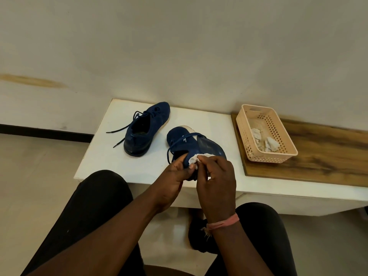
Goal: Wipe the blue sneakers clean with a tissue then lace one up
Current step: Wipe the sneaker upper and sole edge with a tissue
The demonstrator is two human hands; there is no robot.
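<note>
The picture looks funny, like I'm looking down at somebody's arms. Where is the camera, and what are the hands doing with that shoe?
The camera sits on a person's head and looks down, so you see their own arms and knees, as if you were them. There is only this one picture.

In front of them is a white table. Two blue sneakers are on it. The far sneaker stands by itself with its laces loose. The near sneaker is tipped on its side.

The left hand holds the near sneaker at its heel end. The right hand pinches a white tissue against the shoe, so it looks like wiping.

To the right, on a wooden board, stands a beige basket with crumpled tissues inside.
</note>
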